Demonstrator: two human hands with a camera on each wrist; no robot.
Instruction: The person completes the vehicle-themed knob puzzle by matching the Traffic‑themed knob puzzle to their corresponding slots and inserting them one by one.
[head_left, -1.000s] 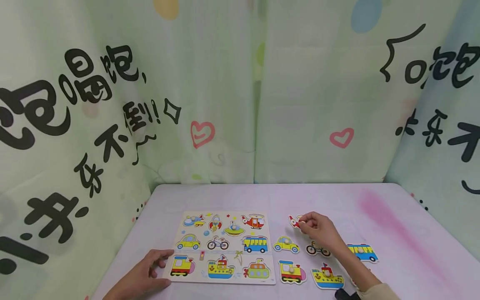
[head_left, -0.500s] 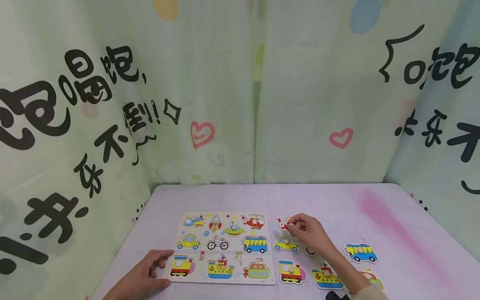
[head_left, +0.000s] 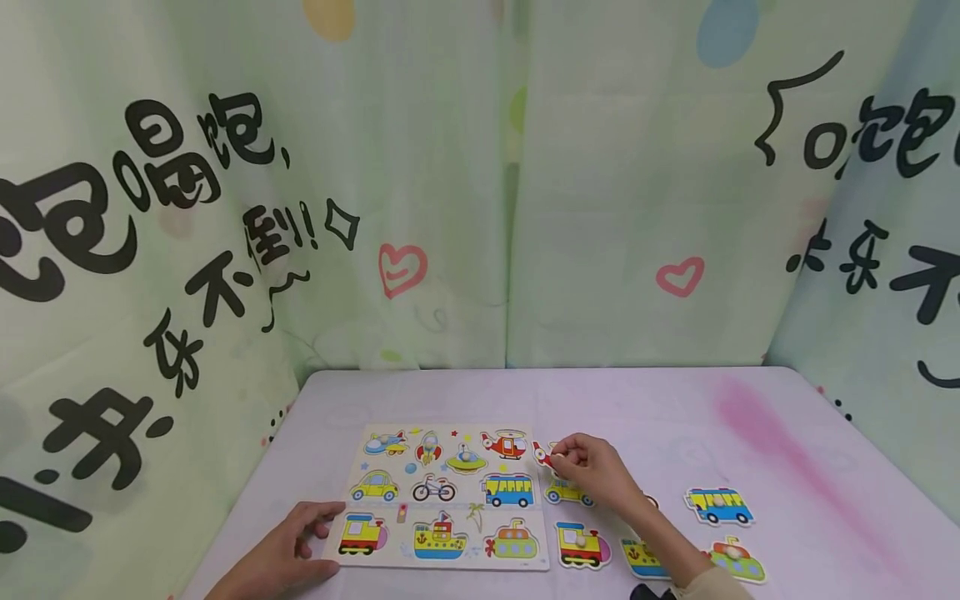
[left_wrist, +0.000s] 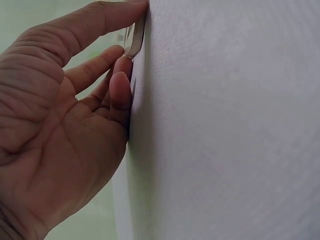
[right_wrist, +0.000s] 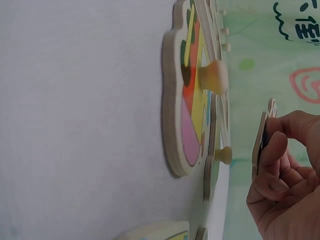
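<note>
My left hand [head_left: 281, 546] holds the left edge of a white puzzle board [head_left: 401, 542] printed with vehicle pictures. Close up, its thumb and fingertips meet the board's corner [left_wrist: 134, 40] in the left wrist view. My right hand [head_left: 596, 471] pinches a red helicopter puzzle piece [head_left: 542, 454] between thumb and fingers, right at the board's right edge. In the right wrist view that piece [right_wrist: 258, 150] stands edge-on, raised above the table, its knob hidden by the fingers. Under the right hand lies a yellow car piece [head_left: 567, 495], partly covered.
Right of the board lie knobbed pieces: a train [head_left: 583, 546], a ship [head_left: 642, 560] partly behind the forearm, a submarine [head_left: 738, 560] and a blue bus [head_left: 718, 506]. Another piece is nearly hidden by the arm. A patterned curtain [head_left: 600, 208] stands behind the white table [head_left: 810, 500].
My right hand has carried the helicopter piece leftward to the board's edge. The submarine piece has come into view from behind the arm. My left hand stays in place.
</note>
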